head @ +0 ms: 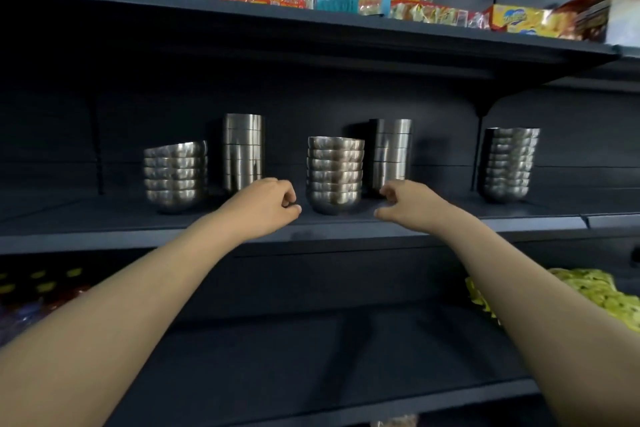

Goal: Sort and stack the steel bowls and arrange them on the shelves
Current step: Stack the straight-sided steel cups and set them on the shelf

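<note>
Five neat stacks of polished steel stand on the dark, matte middle shelf (pixel 104 218). Three are rounded bowls, including the centre stack (pixel 335 175), and two are taller straight-sided columns (pixel 242 152) set behind. Sorting looks nearly finished. The left hand (pixel 263 204) and right hand (pixel 405 204), fingers curled and empty, flank the centre stack without touching it.
</note>
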